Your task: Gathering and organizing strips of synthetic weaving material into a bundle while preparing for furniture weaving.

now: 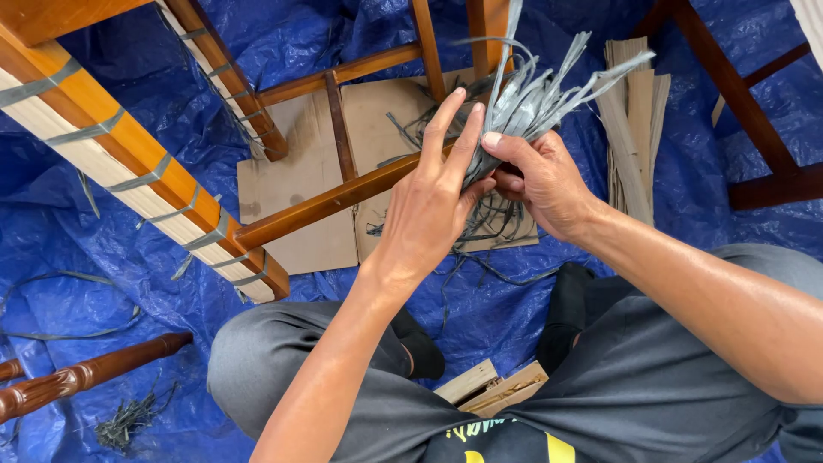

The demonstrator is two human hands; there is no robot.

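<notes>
A bundle of flat grey strips (531,94) fans upward at the top middle. My right hand (540,180) is closed around its lower part. My left hand (429,201) touches the same bundle from the left, fingers extended along the strips, thumb and fingertips pinching at them. Loose strip ends hang down below both hands over a piece of brown cardboard (296,184). I sit cross-legged in grey trousers, with dark socks.
A wooden chair frame (154,167) with a pale edge bound by grey strips lies at the left, its rungs crossing the cardboard. A blue tarp (86,266) covers the floor. A stack of tan slats (634,120) stands behind the bundle. A turned wooden leg (86,373) lies lower left. Strip scraps (129,420).
</notes>
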